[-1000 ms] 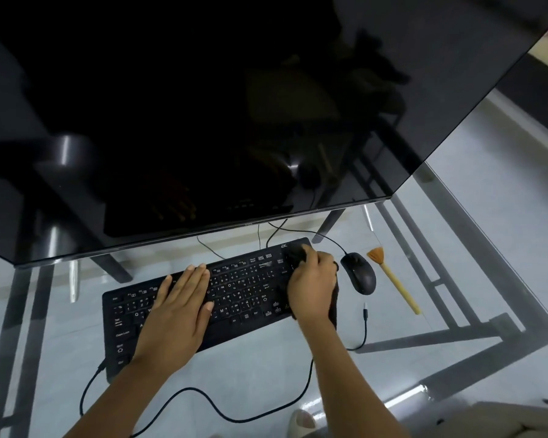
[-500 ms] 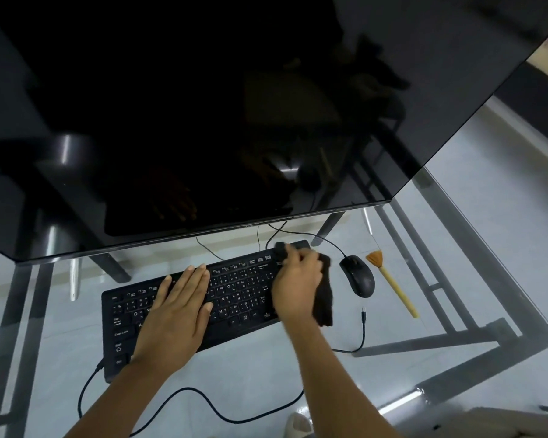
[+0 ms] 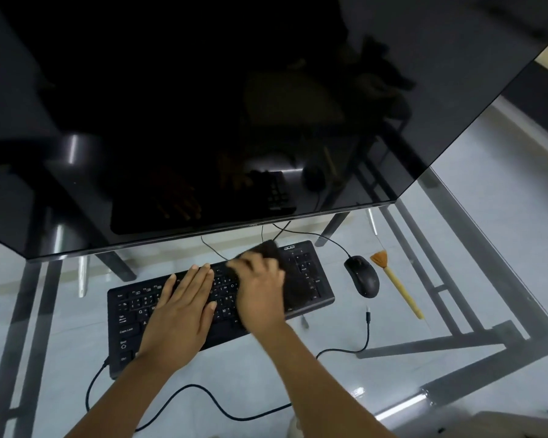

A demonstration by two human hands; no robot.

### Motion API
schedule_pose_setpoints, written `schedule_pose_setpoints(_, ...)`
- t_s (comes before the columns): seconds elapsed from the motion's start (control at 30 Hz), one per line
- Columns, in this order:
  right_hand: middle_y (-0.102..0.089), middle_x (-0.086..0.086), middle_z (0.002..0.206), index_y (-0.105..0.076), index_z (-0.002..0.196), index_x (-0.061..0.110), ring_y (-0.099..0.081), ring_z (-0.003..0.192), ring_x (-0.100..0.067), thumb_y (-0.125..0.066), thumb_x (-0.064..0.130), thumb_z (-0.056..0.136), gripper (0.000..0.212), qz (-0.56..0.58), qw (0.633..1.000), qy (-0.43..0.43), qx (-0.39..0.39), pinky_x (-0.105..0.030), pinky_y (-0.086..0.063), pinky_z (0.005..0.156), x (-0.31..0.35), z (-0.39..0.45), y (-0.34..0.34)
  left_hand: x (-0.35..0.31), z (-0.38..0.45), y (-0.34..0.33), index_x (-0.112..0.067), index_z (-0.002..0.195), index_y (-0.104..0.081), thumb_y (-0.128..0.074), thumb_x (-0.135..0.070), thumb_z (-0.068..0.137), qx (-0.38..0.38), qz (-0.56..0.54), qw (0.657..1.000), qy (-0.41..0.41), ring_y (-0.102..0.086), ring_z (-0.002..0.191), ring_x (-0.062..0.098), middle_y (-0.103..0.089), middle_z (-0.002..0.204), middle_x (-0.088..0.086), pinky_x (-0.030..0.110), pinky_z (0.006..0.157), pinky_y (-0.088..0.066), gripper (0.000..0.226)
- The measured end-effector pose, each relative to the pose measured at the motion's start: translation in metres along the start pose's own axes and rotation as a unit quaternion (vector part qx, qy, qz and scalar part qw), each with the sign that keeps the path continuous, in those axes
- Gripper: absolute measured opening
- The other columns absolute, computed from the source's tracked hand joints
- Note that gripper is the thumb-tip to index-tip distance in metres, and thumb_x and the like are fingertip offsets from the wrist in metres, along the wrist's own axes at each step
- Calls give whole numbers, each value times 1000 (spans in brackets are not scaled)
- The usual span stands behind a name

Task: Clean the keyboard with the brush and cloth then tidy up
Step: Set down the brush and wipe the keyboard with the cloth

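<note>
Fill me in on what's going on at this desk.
A person is wiping a black keyboard on a glass desk. The right hand presses a dark cloth against the keys near the middle; it looks blurred, as if mid-stroke. The left hand lies flat on the left half of the keys, likely steadying the board. A black mouse sits right of the keyboard, and the wooden brush lies untouched beyond it. A large dark monitor stands behind.
</note>
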State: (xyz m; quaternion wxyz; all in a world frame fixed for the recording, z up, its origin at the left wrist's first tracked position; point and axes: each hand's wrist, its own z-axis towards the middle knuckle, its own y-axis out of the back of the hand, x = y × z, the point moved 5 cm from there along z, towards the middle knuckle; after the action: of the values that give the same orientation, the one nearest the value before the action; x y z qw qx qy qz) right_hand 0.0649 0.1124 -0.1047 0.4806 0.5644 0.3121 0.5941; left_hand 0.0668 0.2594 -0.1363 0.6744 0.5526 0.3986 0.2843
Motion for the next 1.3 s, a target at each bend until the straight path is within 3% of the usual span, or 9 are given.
schedule_pose_setpoints(0.1, -59, 3, 120, -63, 118, 31, -51, 97, -24, -60, -1, 77, 52, -9, 997, 77, 20, -35, -40, 76, 0, 2, -3, 0, 0, 1, -10, 148, -29, -24, -38, 99, 3, -7, 1000, -2, -14, 146, 13, -27, 155, 2, 40, 118, -9, 57)
schedule_pose_setpoints(0.3, -59, 2, 123, -62, 121, 32, -49, 99, -25, -52, 1, 88, 46, 0, 987, -156, -38, -36, -38, 81, -86, 22, 29, 0, -1, 7, -17, 153, -5, -24, -42, 98, -5, -68, 998, 16, -11, 145, 8, -25, 156, 0, 37, 119, -5, 63)
schedule_pose_setpoints(0.5, -61, 1, 120, -58, 125, 25, -50, 98, -26, -50, 9, 85, 44, 35, 995, 77, 49, -39, -42, 78, 36, -2, -16, 0, -1, 8, -9, 152, 3, -27, -42, 93, -12, -96, 995, 21, -21, 143, 10, -29, 154, 6, 35, 119, -5, 74)
schedule_pose_setpoints(0.6, -59, -2, 122, -54, 130, 21, -52, 100, -27, -55, 12, 88, 43, 33, 995, 86, 39, -41, -45, 81, 22, 2, -13, 1, -3, 9, -8, 152, -3, -27, -43, 93, -8, -93, 995, 30, -25, 142, 12, -29, 154, 6, 32, 119, -3, 72)
schedule_pose_setpoints(0.83, -54, -10, 126, -53, 129, 15, -48, 107, -32, -47, 13, 96, 34, 21, 969, -235, -79, -44, -43, 87, -114, 14, 35, -5, -2, 21, -15, 152, -8, -31, -74, 84, -4, -127, 991, 51, 24, 133, -14, -11, 156, -6, 21, 114, 15, 94)
schedule_pose_setpoints(0.9, -53, -10, 127, -53, 131, 13, -48, 104, -31, -51, 10, 93, 38, -2, 977, -198, -79, -41, -41, 83, -93, 7, 29, -8, -3, 25, -18, 153, -4, -37, -83, 74, 8, -129, 990, 56, 31, 129, -17, -6, 156, -9, 19, 112, 19, 108)
schedule_pose_setpoints(1.03, -57, -8, 124, -56, 132, 14, -52, 97, -29, -59, -3, 80, 54, -42, 999, 25, -16, -37, -42, 78, -50, -3, 15, -7, -1, 26, -22, 153, 0, -51, -84, 64, 35, -136, 988, 63, 22, 134, -13, -3, 157, -11, 22, 115, 16, 120)
schedule_pose_setpoints(1.17, -59, -9, 123, -55, 129, 13, -53, 104, -32, -50, 4, 90, 41, -46, 996, -81, -19, -40, -42, 90, -108, 43, 29, -5, -3, 25, -25, 152, 5, -54, -84, 63, 45, -132, 988, 70, 14, 137, -6, 4, 156, -14, 28, 117, 11, 122)
schedule_pose_setpoints(1.3, -58, -12, 121, -55, 129, 9, -55, 103, -33, -52, 2, 90, 40, -49, 998, -45, -15, -40, -43, 92, -120, 6, 33, -4, -4, 24, -27, 151, 7, -54, -84, 62, 55, -140, 985, 89, 13, 140, 3, 5, 155, -15, 31, 117, 8, 123)
